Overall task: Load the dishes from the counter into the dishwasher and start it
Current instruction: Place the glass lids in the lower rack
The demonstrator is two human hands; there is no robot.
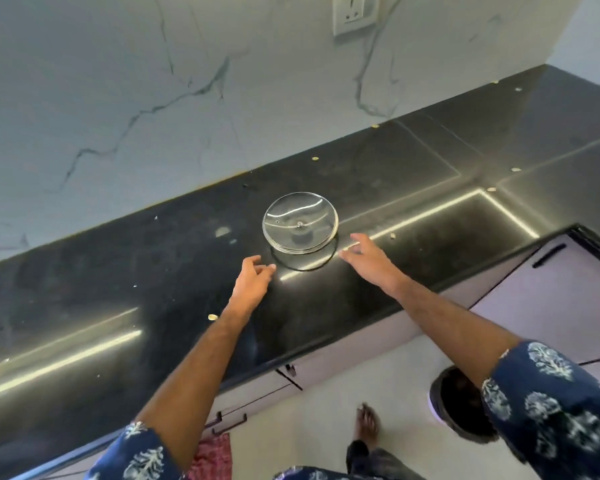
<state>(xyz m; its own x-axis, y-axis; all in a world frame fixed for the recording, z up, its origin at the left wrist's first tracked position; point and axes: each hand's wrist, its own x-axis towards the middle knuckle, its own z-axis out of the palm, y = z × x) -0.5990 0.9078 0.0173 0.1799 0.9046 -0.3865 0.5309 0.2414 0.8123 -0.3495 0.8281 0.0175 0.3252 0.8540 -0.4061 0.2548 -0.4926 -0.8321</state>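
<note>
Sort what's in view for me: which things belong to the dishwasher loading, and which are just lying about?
Belongs to the job:
- glass lid, lying on the counter
- left hand and right hand, both open, either side of the lid, not holding it

Just lying about:
- small pale scraps scattered on the counter
- wall socket
- dark round thing on the floor
- reddish cloth hanging below the counter

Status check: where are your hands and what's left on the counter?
Both hands open, left hand and right hand either side of the glass lid, not touching it. Lid flat on the black counter. Nothing in the way, only crumbs.
</note>
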